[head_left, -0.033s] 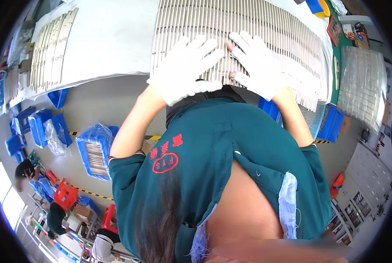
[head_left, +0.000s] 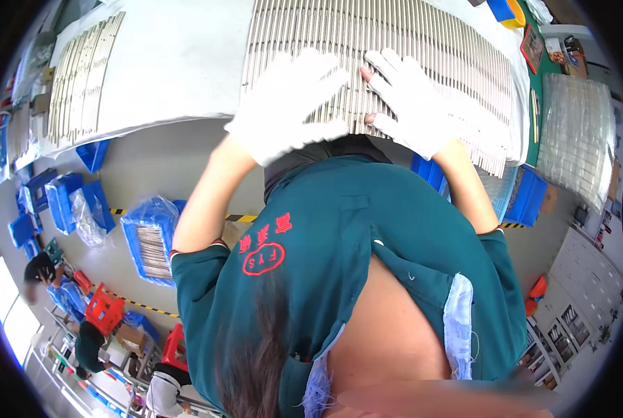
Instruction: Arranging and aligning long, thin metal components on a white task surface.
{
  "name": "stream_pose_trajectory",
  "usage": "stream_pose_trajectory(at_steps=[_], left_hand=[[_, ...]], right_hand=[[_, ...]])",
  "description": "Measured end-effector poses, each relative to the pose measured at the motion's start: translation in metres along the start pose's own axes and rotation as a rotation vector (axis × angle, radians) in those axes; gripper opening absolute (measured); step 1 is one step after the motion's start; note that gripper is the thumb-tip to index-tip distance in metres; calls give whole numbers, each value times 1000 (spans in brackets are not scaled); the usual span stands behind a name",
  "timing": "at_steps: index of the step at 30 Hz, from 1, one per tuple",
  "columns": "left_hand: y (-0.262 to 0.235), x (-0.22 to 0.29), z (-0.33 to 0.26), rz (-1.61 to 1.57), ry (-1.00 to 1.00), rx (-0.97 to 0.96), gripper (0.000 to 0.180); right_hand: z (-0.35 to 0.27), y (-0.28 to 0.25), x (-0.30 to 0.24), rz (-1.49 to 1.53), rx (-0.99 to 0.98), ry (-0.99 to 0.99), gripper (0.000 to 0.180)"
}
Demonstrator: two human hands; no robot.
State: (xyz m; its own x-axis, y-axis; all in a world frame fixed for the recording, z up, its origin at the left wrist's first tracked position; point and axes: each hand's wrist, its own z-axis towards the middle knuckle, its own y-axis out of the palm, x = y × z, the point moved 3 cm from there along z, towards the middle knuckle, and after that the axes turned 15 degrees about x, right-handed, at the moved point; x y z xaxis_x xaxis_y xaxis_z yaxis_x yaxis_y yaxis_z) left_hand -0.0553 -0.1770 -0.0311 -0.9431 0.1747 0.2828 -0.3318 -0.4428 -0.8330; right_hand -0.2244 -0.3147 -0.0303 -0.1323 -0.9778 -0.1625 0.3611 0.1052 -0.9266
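Close-set rows of thin metal rods (head_left: 395, 31) lie side by side across the white-covered table (head_left: 179, 63). Over the left part of these rods my left hand (head_left: 283, 104), in a white glove, is spread flat with its fingers apart, slightly blurred. My right hand (head_left: 412, 104), also gloved in white, lies open on the rods to the right. Bare skin shows at two of its fingertips, the thumb among them. Neither hand grips a rod. Both palms hide the rods under them.
A smaller group of metal rods (head_left: 85, 76) lies at the table's far left. On the floor to the left stands a blue bin (head_left: 134, 251) full of rods. A stack of clear plastic trays (head_left: 575, 132) is at the right. Other people work at the lower left.
My left hand has shifted a little to the left over the rods. The right hand stays where it was.
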Motion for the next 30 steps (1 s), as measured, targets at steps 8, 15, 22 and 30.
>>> stream_pose_trajectory(at_steps=[8, 15, 22, 30], left_hand=[[-118, -107, -37, -934, -553, -72, 54], [-211, -112, 27, 288, -613, -327, 38], [-215, -128, -89, 229, -278, 73, 39], [-14, -49, 28, 163, -35, 237, 52]], right_hand=[[-7, 3, 7, 71, -75, 55, 67], [-5, 0, 11, 23, -123, 20, 66], [-3, 0, 20, -22, -81, 14, 65], [2, 3, 3, 27, 4, 53, 62]])
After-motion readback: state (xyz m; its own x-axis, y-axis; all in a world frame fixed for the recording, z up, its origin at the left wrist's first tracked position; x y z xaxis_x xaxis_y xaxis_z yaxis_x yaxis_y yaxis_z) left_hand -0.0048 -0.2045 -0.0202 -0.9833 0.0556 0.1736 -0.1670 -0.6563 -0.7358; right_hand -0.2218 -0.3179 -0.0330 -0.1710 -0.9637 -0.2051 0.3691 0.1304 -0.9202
